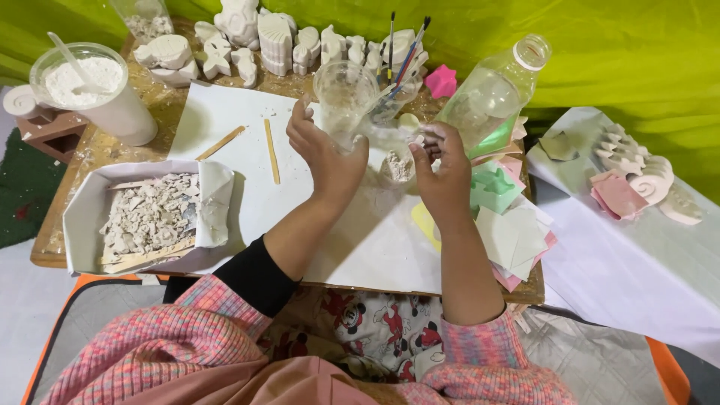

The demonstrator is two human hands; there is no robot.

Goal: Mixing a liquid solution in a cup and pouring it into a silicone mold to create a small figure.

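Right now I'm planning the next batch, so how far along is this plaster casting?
Done: a row of white casts stands at the table's back. In hand: the left hand steadies a clear cup, and the right hand pinches something small. Left: a tub of powder and a water bottle remain.

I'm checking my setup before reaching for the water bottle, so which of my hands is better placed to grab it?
Probably the right hand. The clear plastic bottle stands just beyond it on the right, while the left hand rests against the clear plastic cup and would have to cross over the right hand.
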